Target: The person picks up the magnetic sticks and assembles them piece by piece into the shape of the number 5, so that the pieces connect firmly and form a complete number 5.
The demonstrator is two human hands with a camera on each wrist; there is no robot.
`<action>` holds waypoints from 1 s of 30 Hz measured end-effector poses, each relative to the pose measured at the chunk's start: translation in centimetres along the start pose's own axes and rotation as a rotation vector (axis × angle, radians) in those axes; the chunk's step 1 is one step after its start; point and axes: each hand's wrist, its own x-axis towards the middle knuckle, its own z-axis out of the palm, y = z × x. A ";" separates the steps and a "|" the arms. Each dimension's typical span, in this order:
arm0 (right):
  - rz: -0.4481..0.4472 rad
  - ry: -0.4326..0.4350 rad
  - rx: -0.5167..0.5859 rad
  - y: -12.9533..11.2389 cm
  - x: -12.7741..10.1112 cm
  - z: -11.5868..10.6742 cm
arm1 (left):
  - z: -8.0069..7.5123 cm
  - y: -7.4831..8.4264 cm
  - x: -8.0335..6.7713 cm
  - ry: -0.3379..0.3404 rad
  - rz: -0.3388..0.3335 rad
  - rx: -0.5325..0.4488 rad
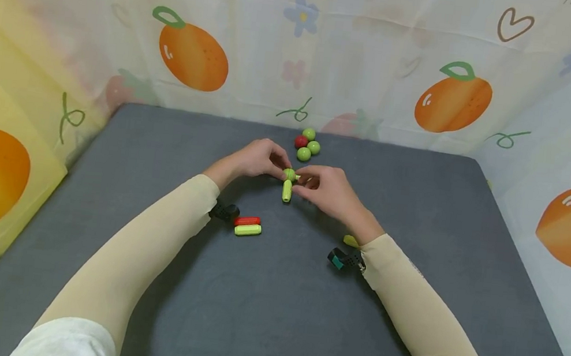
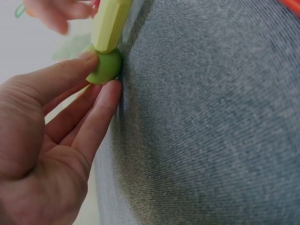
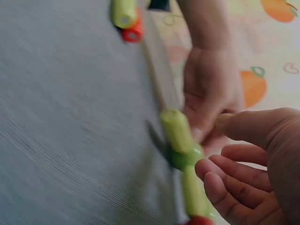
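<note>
My left hand (image 1: 260, 158) pinches a green ball (image 2: 107, 66) between thumb and fingertips, low over the grey table. A yellow-green ridged rod (image 1: 287, 191) joins the ball and points toward me in the head view. In the right wrist view a second yellow-green rod (image 3: 194, 190) extends from the ball's other side. My right hand (image 1: 330, 189) is close beside these pieces. Its thumb and fingers (image 3: 243, 173) are bent and apart, with nothing between them.
A red rod (image 1: 246, 221) and a yellow-green rod (image 1: 247, 230) lie side by side near my left wrist. Another yellow-green piece (image 1: 351, 241) lies partly behind my right wrist. Beyond the hands are a red ball (image 1: 301, 141) and several green balls (image 1: 303, 154).
</note>
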 end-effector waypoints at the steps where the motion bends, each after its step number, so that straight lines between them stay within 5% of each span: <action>1: 0.007 0.011 -0.001 0.0 0.1 -0.6 | 0.0 0.0 0.0 -0.003 0.000 0.003; 13: 0.057 0.044 -0.027 1.3 2.9 -6.4 | 0.2 -0.4 0.0 -0.003 -0.003 -0.020; 30: 0.012 0.006 -0.115 4.2 7.5 -4.1 | 0.0 -0.3 0.1 -0.019 -0.008 -0.043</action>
